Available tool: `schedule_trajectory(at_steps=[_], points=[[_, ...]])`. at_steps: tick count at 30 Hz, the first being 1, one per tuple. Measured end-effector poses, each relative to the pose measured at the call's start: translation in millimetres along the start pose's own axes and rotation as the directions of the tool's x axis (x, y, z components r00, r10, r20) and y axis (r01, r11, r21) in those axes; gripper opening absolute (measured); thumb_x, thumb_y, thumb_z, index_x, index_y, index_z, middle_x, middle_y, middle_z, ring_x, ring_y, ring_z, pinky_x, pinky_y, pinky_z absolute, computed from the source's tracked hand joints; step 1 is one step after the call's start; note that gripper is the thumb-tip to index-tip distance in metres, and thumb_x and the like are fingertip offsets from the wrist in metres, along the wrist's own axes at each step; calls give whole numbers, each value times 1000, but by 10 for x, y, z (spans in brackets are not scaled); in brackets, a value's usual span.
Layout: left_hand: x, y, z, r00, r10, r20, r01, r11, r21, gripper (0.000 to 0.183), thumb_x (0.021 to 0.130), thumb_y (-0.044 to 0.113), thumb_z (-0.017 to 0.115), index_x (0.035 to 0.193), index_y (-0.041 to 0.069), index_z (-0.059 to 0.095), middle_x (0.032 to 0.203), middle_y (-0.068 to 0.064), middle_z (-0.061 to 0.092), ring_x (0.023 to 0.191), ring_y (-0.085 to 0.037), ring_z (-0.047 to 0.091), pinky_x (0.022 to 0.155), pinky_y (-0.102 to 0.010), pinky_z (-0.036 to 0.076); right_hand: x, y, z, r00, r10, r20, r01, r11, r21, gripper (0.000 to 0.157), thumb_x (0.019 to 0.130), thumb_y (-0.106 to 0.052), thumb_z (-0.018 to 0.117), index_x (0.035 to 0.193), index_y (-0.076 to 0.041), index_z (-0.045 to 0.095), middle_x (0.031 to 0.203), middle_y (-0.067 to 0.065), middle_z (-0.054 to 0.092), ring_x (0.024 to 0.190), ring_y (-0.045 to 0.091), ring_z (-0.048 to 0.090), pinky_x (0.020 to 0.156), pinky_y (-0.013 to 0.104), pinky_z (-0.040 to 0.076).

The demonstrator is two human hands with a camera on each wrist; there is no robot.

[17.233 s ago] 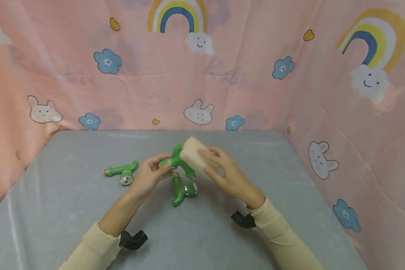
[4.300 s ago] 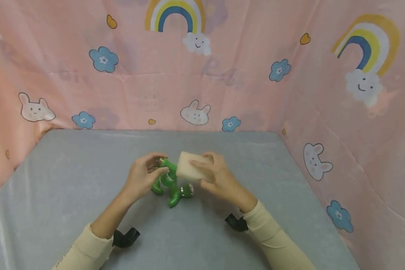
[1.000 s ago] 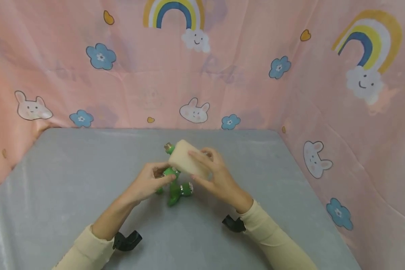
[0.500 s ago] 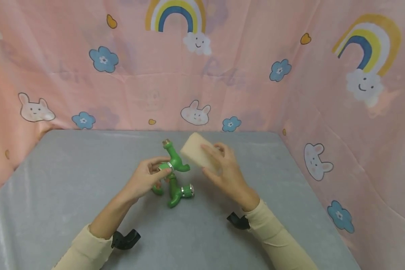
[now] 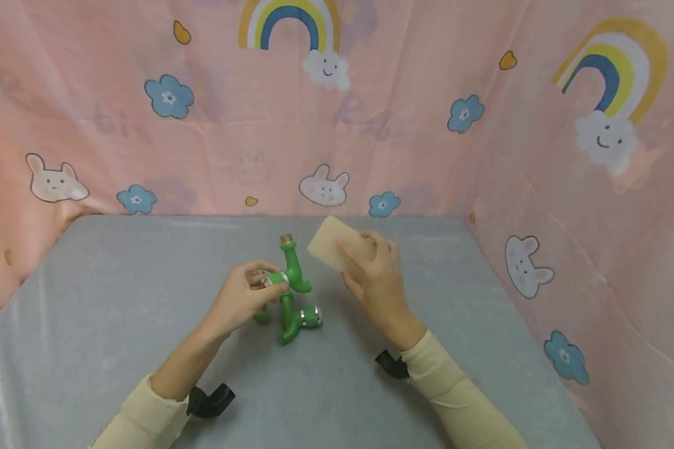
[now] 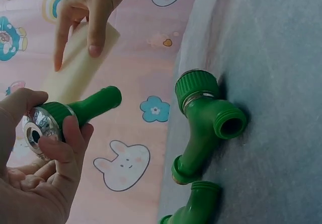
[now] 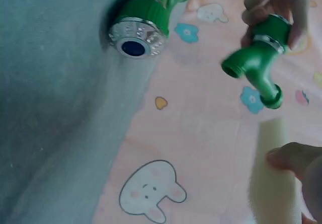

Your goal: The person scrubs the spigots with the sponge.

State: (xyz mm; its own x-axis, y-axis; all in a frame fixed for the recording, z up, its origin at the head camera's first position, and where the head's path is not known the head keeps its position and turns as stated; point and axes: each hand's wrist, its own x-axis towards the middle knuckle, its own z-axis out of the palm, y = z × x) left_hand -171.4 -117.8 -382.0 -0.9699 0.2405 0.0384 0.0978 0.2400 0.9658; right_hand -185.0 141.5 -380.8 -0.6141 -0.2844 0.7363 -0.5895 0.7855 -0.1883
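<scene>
My left hand point(image 5: 238, 302) pinches a green faucet point(image 5: 293, 265) by its chrome-ringed knob and holds it above the table. Its brass threaded end points up and away. My right hand point(image 5: 383, 287) grips a cream sponge point(image 5: 330, 242) between thumb and fingers, to the right of the faucet and apart from it. Below the left hand lies a second green faucet point(image 5: 292, 321), knob to the right. A third green faucet point(image 5: 262, 316) sits beside it, mostly hidden by the hand in the head view; its curved spout point(image 6: 198, 206) or the like shows in the left wrist view.
The grey cloth-covered table point(image 5: 337, 386) ends at a pink patterned curtain point(image 5: 258, 137) behind and at the sides. Black curved camera mounts point(image 5: 210, 399) stick out from both cuffs just above the cloth.
A faucet formerly lying at the left is gone from there; another now lies beside the middle one. Within the last second the sponge has moved off the held faucet, up and right.
</scene>
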Motion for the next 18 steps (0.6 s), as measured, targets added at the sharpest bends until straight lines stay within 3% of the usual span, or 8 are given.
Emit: schedule_trajectory(at_steps=[3, 8, 10, 18], points=[[4, -14, -13, 1000, 21, -21, -20, 999, 29, 39, 91, 16, 74, 122, -5, 64, 76, -6, 71, 65, -10, 63, 51, -18, 43, 14, -26, -4, 1000, -11, -29, 12, 999, 35, 57, 75, -11, 88, 129, -17, 69, 126, 26, 54, 110, 43, 48, 89, 56, 47], [21, -25, 31, 998, 61, -34, -57, 992, 109, 41, 88, 17, 78, 121, -5, 67, 94, -15, 77, 76, -18, 72, 58, -19, 53, -30, -137, 62, 985, -174, 12, 173, 984, 29, 60, 75, -17, 89, 130, -18, 67, 125, 25, 56, 112, 41, 50, 90, 54, 49], [19, -28, 49, 997, 69, -41, -63, 988, 140, 41, 88, 17, 79, 121, -5, 68, 95, -17, 78, 76, -23, 72, 57, -20, 53, -64, -179, 104, 978, -204, 42, 204, 979, 4, 60, 76, -18, 89, 131, -19, 67, 126, 24, 56, 114, 41, 50, 91, 53, 50], [-4, -7, 69, 991, 69, -111, -32, 953, 302, 35, 87, 19, 79, 115, -1, 73, 100, -14, 78, 86, -19, 73, 72, -27, 60, -133, -181, 191, 990, -121, 74, 127, 989, -77, 65, 71, -12, 91, 130, -23, 68, 124, 21, 56, 109, 38, 51, 89, 49, 51]])
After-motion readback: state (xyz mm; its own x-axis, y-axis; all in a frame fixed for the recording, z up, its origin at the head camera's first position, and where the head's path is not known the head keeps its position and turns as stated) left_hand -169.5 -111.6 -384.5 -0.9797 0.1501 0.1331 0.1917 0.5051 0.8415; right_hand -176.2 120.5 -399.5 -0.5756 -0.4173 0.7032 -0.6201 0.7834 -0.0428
